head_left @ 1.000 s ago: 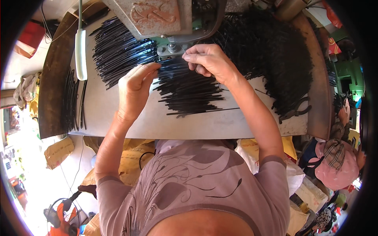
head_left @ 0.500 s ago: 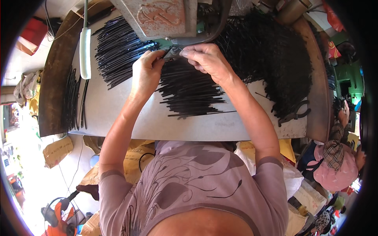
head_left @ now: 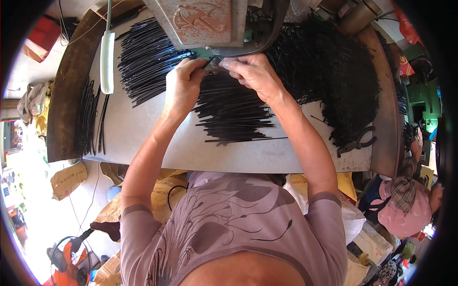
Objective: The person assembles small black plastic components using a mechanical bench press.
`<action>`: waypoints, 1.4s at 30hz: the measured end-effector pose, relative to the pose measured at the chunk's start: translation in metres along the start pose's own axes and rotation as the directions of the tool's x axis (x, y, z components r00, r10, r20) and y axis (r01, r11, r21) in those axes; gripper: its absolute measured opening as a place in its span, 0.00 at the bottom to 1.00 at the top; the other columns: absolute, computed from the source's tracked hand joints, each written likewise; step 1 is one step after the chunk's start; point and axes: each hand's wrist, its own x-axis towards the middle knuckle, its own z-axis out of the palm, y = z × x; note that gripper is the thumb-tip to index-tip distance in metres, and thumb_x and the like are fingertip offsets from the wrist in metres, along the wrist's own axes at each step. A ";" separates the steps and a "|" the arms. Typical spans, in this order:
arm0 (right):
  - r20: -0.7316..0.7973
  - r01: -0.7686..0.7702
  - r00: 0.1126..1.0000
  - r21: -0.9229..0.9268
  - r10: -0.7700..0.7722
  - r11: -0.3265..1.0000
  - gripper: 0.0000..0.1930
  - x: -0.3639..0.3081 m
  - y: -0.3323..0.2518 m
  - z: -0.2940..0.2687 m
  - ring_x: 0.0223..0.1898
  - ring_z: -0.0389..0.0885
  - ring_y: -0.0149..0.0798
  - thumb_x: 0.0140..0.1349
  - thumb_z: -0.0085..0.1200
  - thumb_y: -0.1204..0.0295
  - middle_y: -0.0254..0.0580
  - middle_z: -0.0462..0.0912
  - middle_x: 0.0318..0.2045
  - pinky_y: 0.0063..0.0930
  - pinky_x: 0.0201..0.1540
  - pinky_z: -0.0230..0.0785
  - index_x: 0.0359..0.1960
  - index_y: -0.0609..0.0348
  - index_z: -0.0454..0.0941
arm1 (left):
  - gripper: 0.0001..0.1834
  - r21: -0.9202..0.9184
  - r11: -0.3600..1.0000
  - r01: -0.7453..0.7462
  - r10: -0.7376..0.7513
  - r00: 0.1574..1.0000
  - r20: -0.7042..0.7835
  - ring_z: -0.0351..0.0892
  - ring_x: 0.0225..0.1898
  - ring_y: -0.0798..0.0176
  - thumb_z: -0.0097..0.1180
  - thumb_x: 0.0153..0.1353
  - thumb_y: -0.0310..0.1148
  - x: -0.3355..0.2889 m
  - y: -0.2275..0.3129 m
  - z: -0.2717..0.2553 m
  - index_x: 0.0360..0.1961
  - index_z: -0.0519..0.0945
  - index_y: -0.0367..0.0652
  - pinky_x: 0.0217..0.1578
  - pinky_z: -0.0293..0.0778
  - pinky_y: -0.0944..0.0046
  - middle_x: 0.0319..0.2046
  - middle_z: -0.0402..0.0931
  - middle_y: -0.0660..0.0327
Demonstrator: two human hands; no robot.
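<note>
My left hand point(head_left: 183, 86) is closed on a thin black rod point(head_left: 208, 62), whose tip points up and to the right beneath the machine head point(head_left: 200, 24). Close by on the right, my right hand point(head_left: 253, 76) is pinched at the same small working point; what sits between its fingertips is too small to make out. Under and between my forearms lies a bundle of black rods point(head_left: 234, 112). Another sheaf of black rods point(head_left: 148, 59) fans out left of my left hand, on the pale tabletop point(head_left: 148, 138).
A big heap of thin black pieces point(head_left: 343, 76) covers the table's right side, with black-handled pliers point(head_left: 357, 143) near its front. A white-sleeved lever point(head_left: 107, 62) hangs at left. Curved brown edging point(head_left: 67, 100) bounds the table. Another person in pink point(head_left: 405, 207) is at far right.
My left hand has shifted slightly right, bringing the rod's tip nearer my right fingertips. My right hand stays almost in place, and the whole view has moved a little.
</note>
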 end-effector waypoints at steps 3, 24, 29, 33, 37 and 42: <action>-0.018 -0.003 1.000 -0.017 0.003 1.000 0.07 -0.001 -0.003 0.002 0.15 0.56 0.16 0.54 0.50 0.73 0.24 0.65 0.14 0.10 0.14 0.45 0.28 0.64 0.76 | 0.09 0.030 0.999 -0.018 0.018 1.000 -0.002 0.71 0.25 0.58 0.51 0.47 0.21 0.002 0.001 0.000 0.33 0.76 0.37 0.28 0.66 0.67 0.23 0.70 0.55; -0.023 0.008 1.000 -0.026 -0.009 1.000 0.06 0.001 -0.001 0.005 0.14 0.56 0.16 0.54 0.50 0.73 0.24 0.64 0.14 0.10 0.13 0.44 0.26 0.62 0.75 | 0.09 0.069 0.996 -0.049 0.048 0.999 0.010 0.73 0.26 0.56 0.51 0.48 0.22 0.003 -0.001 -0.004 0.33 0.76 0.37 0.29 0.68 0.66 0.25 0.71 0.56; -0.033 0.019 0.999 -0.023 -0.020 1.000 0.06 0.001 -0.001 0.006 0.14 0.56 0.16 0.54 0.49 0.72 0.24 0.65 0.14 0.10 0.13 0.45 0.25 0.62 0.76 | 0.08 0.415 0.876 -0.247 0.279 0.960 -0.018 0.73 0.27 0.52 0.51 0.47 0.24 -0.001 0.007 -0.003 0.32 0.75 0.39 0.25 0.68 0.62 0.23 0.70 0.55; -0.035 -0.070 0.997 -0.026 0.069 0.997 0.08 -0.002 -0.004 0.010 0.13 0.58 0.17 0.54 0.49 0.70 0.25 0.66 0.13 0.10 0.13 0.45 0.26 0.62 0.76 | 0.07 0.367 0.902 -0.228 0.235 0.972 0.027 0.72 0.27 0.50 0.51 0.49 0.26 -0.009 0.016 -0.002 0.32 0.74 0.38 0.24 0.68 0.60 0.22 0.69 0.53; 0.067 -0.072 0.995 0.049 0.068 0.996 0.10 0.000 -0.002 0.006 0.13 0.57 0.17 0.55 0.48 0.68 0.26 0.65 0.13 0.10 0.12 0.45 0.28 0.64 0.76 | 0.06 0.016 0.995 -0.099 0.097 0.990 0.106 0.71 0.25 0.49 0.52 0.49 0.25 -0.030 0.025 0.000 0.30 0.74 0.37 0.25 0.67 0.61 0.22 0.69 0.53; 0.054 -0.126 0.991 0.060 0.123 0.990 0.10 -0.009 -0.009 -0.008 0.12 0.56 0.17 0.55 0.48 0.69 0.27 0.66 0.14 0.10 0.12 0.43 0.28 0.66 0.76 | 0.04 0.506 0.817 -0.276 0.309 0.951 0.020 0.69 0.26 0.54 0.53 0.44 0.24 -0.029 -0.019 -0.028 0.25 0.73 0.40 0.24 0.67 0.58 0.23 0.66 0.58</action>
